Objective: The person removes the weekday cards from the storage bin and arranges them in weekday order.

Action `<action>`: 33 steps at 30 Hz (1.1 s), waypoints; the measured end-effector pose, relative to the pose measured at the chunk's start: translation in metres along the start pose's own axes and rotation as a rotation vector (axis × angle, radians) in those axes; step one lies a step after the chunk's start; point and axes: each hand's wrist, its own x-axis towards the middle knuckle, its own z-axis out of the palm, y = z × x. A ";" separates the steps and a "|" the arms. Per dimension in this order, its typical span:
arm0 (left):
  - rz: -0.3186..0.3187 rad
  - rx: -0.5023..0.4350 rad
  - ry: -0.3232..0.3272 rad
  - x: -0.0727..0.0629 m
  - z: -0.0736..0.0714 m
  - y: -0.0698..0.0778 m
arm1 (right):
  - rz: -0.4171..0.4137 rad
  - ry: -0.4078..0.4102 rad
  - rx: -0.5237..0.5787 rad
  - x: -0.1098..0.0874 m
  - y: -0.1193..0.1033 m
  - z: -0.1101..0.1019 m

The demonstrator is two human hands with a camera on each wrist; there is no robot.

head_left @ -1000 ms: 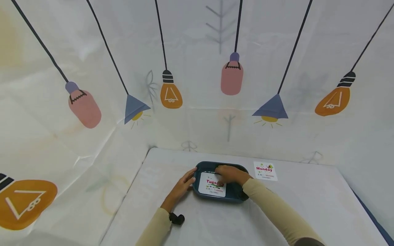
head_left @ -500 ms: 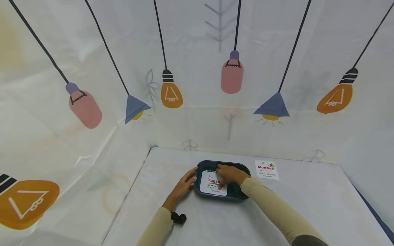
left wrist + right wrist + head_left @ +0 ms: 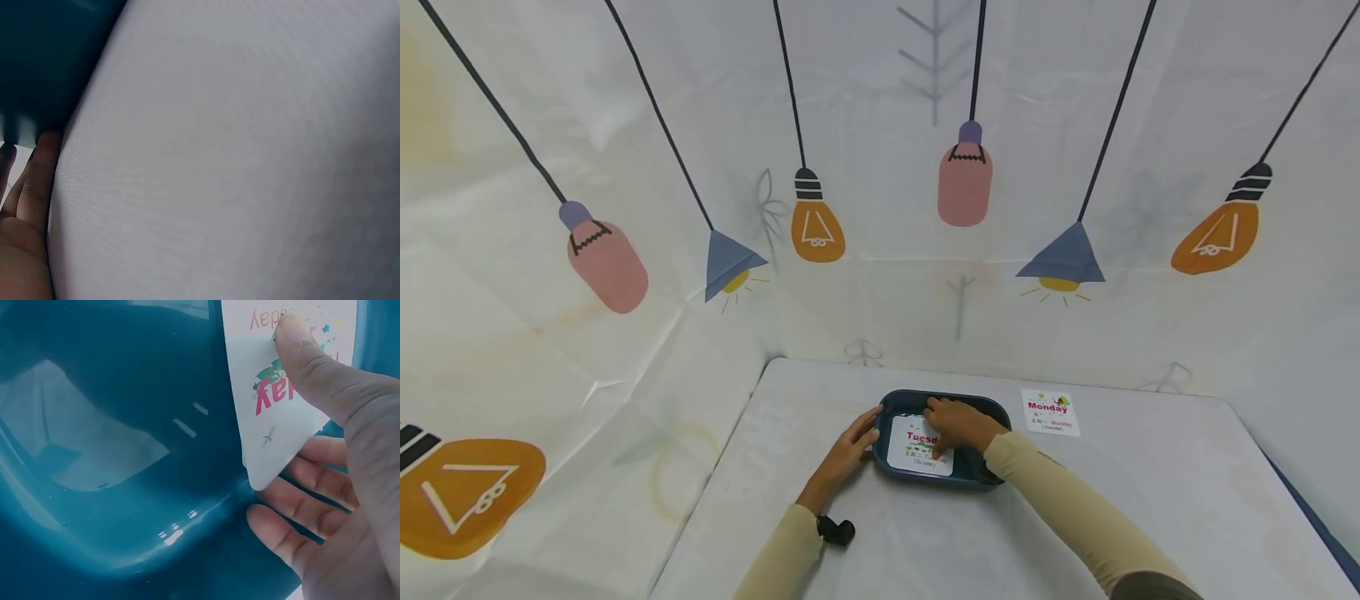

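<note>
A dark teal tray [image 3: 917, 482] lies on the white table, with a white "Tuesday" card [image 3: 904, 457] in its left part. My right hand [image 3: 964, 425] reaches over the tray and pinches the card. In the right wrist view the thumb [image 3: 312, 369] presses on the card's printed face, while the other fingers are at its edge and partly behind it. A second edge shows under this card [image 3: 275, 453], as of another card. My left hand [image 3: 842, 454] touches the tray's left end; its extended fingers [image 3: 47, 156] rest against the tray wall in the left wrist view.
A "Monday" card [image 3: 1049, 413] lies on the white table [image 3: 1150, 483] to the right of the tray. Behind the table hangs a pale sheet [image 3: 865, 300] printed with lamps and bulbs. A dark wristband [image 3: 835, 531] is on the left wrist.
The right thumb has shifted slightly and lies straighter down over the card's print. The left hand stays at the tray's left end. The head view has shifted a little.
</note>
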 end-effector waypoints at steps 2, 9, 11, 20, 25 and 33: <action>-0.001 0.008 0.006 0.000 0.001 -0.001 | 0.000 0.003 -0.026 0.000 -0.001 0.000; 0.013 0.017 0.000 -0.002 0.003 0.000 | 0.010 -0.002 -0.040 -0.002 -0.003 0.000; 0.019 0.017 -0.002 -0.002 0.004 0.000 | -0.005 0.018 -0.051 -0.004 -0.003 0.000; 0.009 0.016 0.011 -0.004 0.004 0.002 | 0.017 0.034 0.112 -0.006 0.001 -0.001; -0.001 0.015 0.019 -0.003 0.004 0.001 | 0.060 0.030 0.361 -0.010 0.008 -0.003; 0.013 0.041 0.035 0.001 0.000 -0.001 | 0.091 0.081 0.517 -0.018 0.018 0.001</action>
